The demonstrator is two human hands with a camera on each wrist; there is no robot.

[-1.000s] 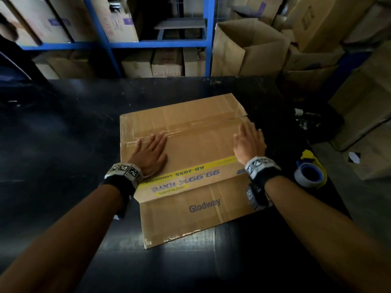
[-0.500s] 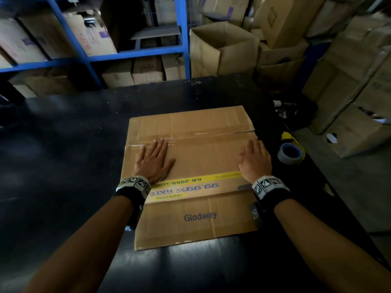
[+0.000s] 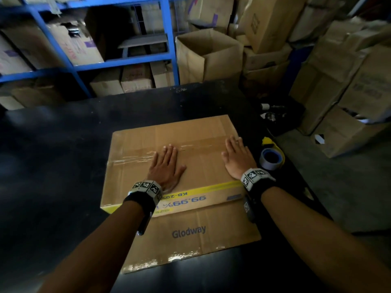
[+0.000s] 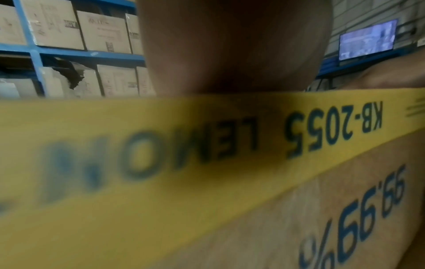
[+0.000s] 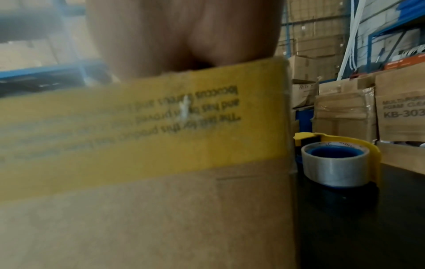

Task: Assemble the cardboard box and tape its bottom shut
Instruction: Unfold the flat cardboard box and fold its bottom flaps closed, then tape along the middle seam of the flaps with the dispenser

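A brown cardboard box (image 3: 196,163) with a yellow band and blue print stands on the black table (image 3: 53,166), its taped flaps facing up. Clear tape (image 3: 190,146) runs along the seam between the flaps. My left hand (image 3: 167,166) lies flat on the flap near the middle, fingers straight. My right hand (image 3: 236,157) presses flat near the right edge. A loose lower flap marked Glodway (image 3: 190,233) sticks out towards me. In the wrist views the box's yellow band (image 4: 184,145) (image 5: 138,127) fills the frame under each palm. A tape roll in a yellow dispenser (image 3: 271,157) (image 5: 335,163) sits right of the box.
Blue shelving (image 3: 118,60) with cartons stands beyond the table. An open carton (image 3: 207,56) and stacked boxes (image 3: 338,81) crowd the back and right. Small dark items (image 3: 273,115) lie at the table's right rear corner. The table's right edge runs close to the dispenser.
My left hand has slid rightwards along the flap towards the middle. The right hand stays flat near the right edge. The head view has shifted, with the box now nearer the centre.
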